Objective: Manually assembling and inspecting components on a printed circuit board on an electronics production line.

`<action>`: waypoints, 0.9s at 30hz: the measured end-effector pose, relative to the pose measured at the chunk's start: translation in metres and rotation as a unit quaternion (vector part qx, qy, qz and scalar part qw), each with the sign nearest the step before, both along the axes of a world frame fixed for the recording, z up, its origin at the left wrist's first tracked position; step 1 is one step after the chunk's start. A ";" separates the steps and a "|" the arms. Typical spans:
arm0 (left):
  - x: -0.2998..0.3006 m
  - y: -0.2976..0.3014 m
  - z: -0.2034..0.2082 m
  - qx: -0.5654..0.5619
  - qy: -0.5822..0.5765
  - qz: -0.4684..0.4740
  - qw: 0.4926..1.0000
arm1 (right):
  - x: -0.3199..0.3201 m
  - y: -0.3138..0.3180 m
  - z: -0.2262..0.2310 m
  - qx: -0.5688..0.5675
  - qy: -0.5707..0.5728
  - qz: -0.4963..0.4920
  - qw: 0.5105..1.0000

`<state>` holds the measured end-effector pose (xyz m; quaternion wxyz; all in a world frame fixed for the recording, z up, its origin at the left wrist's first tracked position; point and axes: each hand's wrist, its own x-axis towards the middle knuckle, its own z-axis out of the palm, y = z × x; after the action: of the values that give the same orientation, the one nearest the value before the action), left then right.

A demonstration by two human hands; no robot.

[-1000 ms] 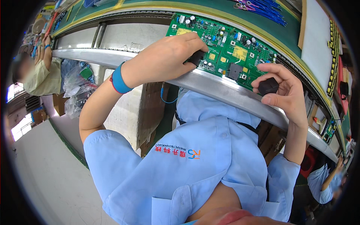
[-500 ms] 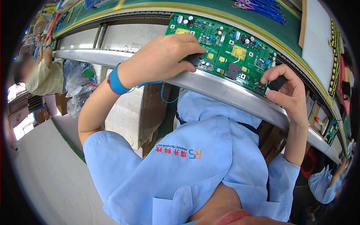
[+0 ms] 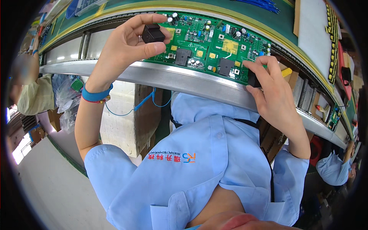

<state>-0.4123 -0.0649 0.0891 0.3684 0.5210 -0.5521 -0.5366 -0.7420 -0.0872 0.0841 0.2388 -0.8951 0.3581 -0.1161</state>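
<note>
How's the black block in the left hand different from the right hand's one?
The left block shows several sides; the right block is mostly hidden by the right hand.
The left block is near the board's left end; the right block is near its right.
Both are black.

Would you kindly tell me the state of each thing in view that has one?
Left hand: closed on a black block
Right hand: around a second black block, grip unclear
Green circuit board: component side up
Two middle blocks: set on the board
Wrist strap: worn
Blue wires: bunched
</note>
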 end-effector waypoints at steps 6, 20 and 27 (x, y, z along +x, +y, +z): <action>0.008 0.008 0.000 -0.039 -0.204 -0.046 0.977 | 0.005 0.006 0.001 -0.010 0.059 -0.043 0.997; -0.005 0.011 -0.002 -0.213 -0.397 -0.137 0.882 | -0.010 -0.008 0.005 -0.010 0.033 -0.016 0.999; -0.006 0.002 0.008 -0.193 -0.445 -0.185 0.854 | -0.033 -0.034 0.016 0.023 -0.073 -0.140 0.987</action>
<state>-0.4184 -0.0624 0.0969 0.0702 0.5109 -0.8359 -0.1880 -0.7746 -0.1215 0.1000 0.2662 -0.8194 0.4643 -0.2053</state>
